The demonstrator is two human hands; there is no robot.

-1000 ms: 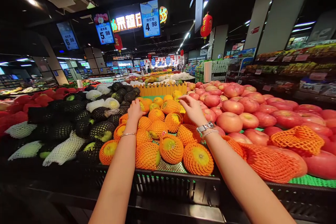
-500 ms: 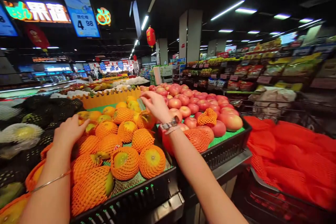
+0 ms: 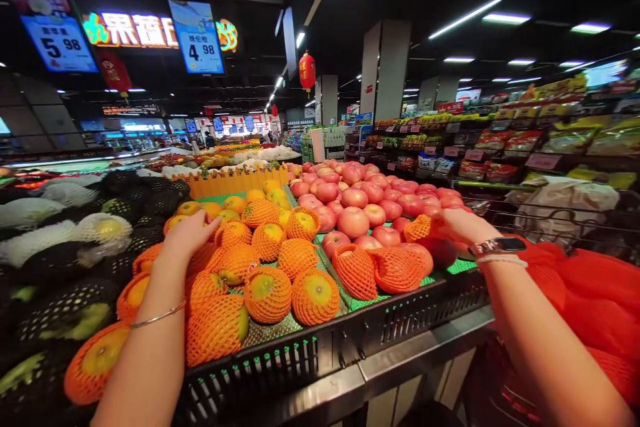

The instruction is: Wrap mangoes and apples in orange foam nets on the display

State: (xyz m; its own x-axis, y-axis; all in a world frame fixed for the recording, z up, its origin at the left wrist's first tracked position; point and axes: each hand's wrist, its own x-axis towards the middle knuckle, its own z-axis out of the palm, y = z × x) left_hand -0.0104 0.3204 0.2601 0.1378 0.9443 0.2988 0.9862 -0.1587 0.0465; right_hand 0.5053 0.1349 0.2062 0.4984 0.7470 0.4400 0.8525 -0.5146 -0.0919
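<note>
The left hand lies open, palm down and fingers spread, on top of a netted orange in the back half of the pile. A thin bangle sits on that wrist. The oranges, each in an orange foam sleeve, fill the black slotted crate. The largest lie along its front edge and bare ones sit at the back, by a yellow fence.

The right hand reaches over the right end of the neighbouring apple crate, its back turned to the camera. Its fingertips meet a loose orange foam net that rests on the red apples near the crate's right front corner. Whether the fingers have closed on the net or only touch it cannot be told. A watch is on that wrist.

Two more sleeved apples lie along the apple crate's front edge. A heap of red netting lies beyond the right arm. Fruit in dark and white nets fills the bin left of the oranges, and a price sign hangs overhead.
</note>
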